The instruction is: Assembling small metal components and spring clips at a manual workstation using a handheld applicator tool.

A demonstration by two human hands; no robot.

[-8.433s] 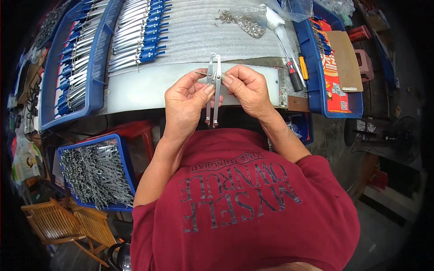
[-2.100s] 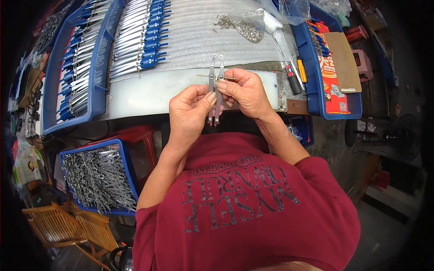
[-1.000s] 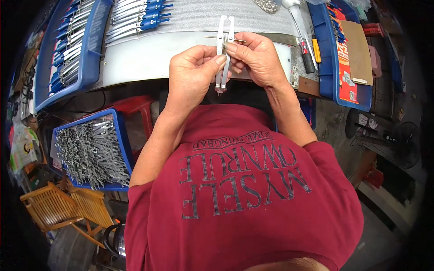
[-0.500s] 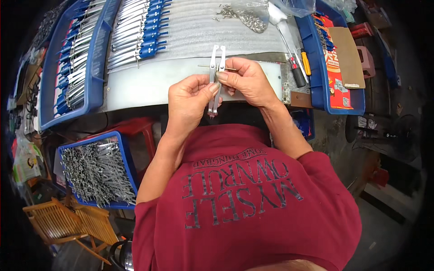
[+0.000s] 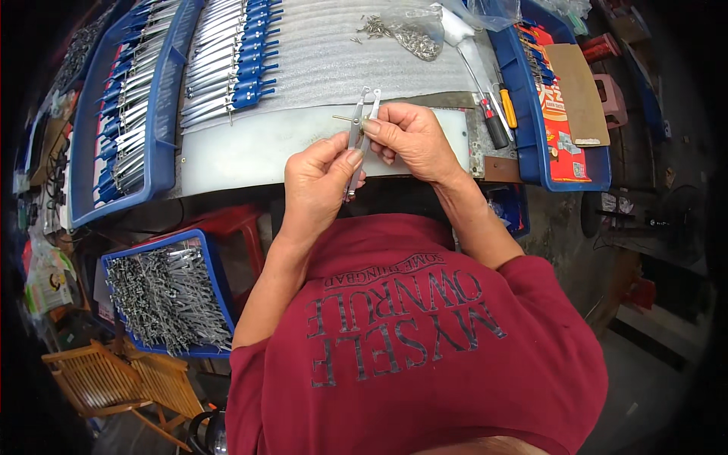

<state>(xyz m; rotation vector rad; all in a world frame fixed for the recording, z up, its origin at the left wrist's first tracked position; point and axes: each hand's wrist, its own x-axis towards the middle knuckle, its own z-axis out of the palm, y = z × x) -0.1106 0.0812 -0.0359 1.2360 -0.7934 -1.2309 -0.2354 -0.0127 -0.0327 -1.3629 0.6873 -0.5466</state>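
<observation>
Both my hands hold a pair of grey metal compass legs (image 5: 356, 130) just over the front edge of the bench. The legs have rounded tips at the far end, and a thin rod sticks out sideways to the left. My left hand (image 5: 318, 171) pinches the lower part between thumb and fingers. My right hand (image 5: 413, 140) has its thumb and fingers closed on the upper part of the right leg, hiding some of it. Far left of them, several compasses with blue heads (image 5: 246, 91) lie in a row on white foam sheet (image 5: 326, 45).
Small metal screws (image 5: 413, 39) lie in a clear bag at the back. A black-handled screwdriver (image 5: 496, 127) and a yellow-handled one (image 5: 508, 106) lie to the right. Blue trays stand left (image 5: 159, 136) and right (image 5: 540, 144); a blue crate (image 5: 220, 303) holds metal legs.
The compass legs have tilted to the right at their far end and turned, so the rod now shows mainly on the left. Both hands keep their hold.
</observation>
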